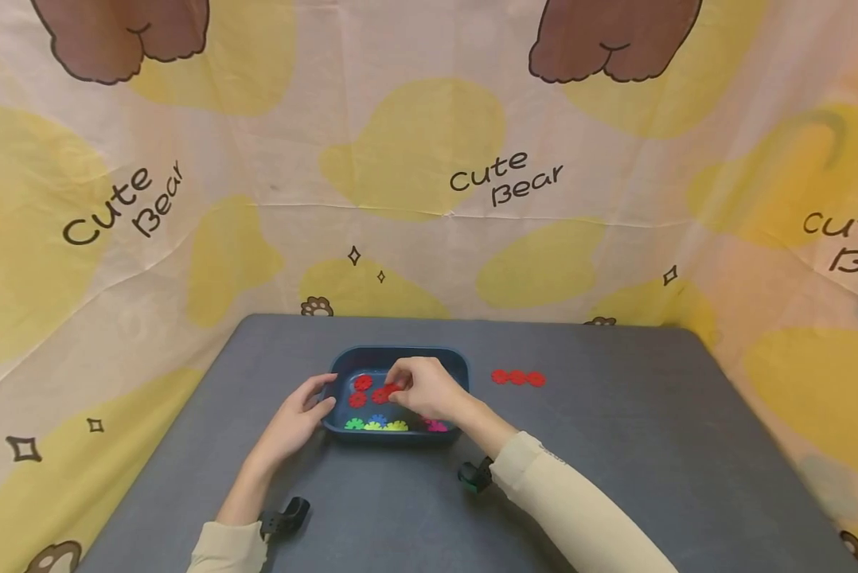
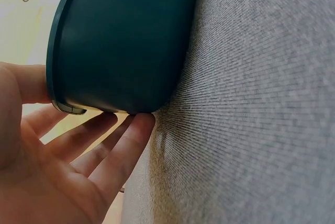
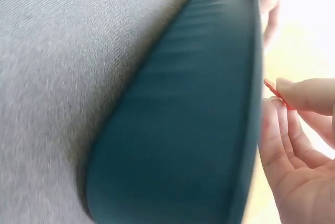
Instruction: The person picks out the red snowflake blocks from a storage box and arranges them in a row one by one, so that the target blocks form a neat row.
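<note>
A dark teal tray point(image 1: 400, 437) sits on the grey table. My left hand point(image 1: 296, 418) is at its left end, and in the left wrist view nearly straight fingers point(image 2: 125, 145) touch the outer wall. Over the tray, my right hand point(image 1: 429, 386) pinches a red plastic snowflake disc point(image 3: 277, 94) between thumb and fingers. Red discs point(image 1: 358, 399) lie inside to the left. Along the near side are a green disc point(image 1: 354, 424), a blue disc point(image 1: 378, 419), yellow discs point(image 1: 396, 426) and a magenta disc point(image 1: 436, 426). Part of the tray's inside is hidden by the right hand.
Right of the tray, a row of three red discs point(image 1: 518, 377) lies on the grey table point(image 1: 601, 446). A patterned cloth point(image 1: 415, 159) hangs behind and at both sides. Each wrist wears a black strap-on device point(image 1: 286, 517).
</note>
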The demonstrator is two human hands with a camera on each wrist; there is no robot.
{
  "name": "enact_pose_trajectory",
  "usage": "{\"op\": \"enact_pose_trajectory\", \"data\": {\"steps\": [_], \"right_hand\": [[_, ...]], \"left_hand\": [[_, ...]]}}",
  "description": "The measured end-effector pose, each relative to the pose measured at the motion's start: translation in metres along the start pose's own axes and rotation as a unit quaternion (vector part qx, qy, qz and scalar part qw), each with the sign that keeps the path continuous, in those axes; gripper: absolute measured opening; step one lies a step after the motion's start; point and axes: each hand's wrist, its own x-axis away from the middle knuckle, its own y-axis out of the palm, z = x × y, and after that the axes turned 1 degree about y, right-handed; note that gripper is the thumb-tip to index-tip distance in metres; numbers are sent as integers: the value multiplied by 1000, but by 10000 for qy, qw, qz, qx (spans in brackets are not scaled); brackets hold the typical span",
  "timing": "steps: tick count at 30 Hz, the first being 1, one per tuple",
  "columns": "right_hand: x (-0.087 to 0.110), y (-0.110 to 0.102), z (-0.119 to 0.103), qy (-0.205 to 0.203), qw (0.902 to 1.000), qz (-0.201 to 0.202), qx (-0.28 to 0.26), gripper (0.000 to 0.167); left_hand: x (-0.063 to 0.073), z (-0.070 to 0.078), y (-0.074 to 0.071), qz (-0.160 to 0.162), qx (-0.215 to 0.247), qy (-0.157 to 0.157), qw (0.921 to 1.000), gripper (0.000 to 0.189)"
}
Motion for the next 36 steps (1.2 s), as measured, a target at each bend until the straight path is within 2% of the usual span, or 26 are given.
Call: {"op": "enact_pose_trajectory", "data": {"steps": [9,22,27,36], "right_hand": [[15,-23,5,32,9996,228,-190,17],[37,-63,24,8,9964,827,173,18],[47,-78,41,42,9940,1009,417,18],[70,-102,77,291,9903,1290,423,19]], "left_hand": [[-1,-1,-2,40,-36,-6,10000,48],[1,0,-5,-1,-7,52,10000,49],[1,0,-4,-20,-60,34,10000,48],[2,1,-2,-41,-95,-8,9999,49]]}}
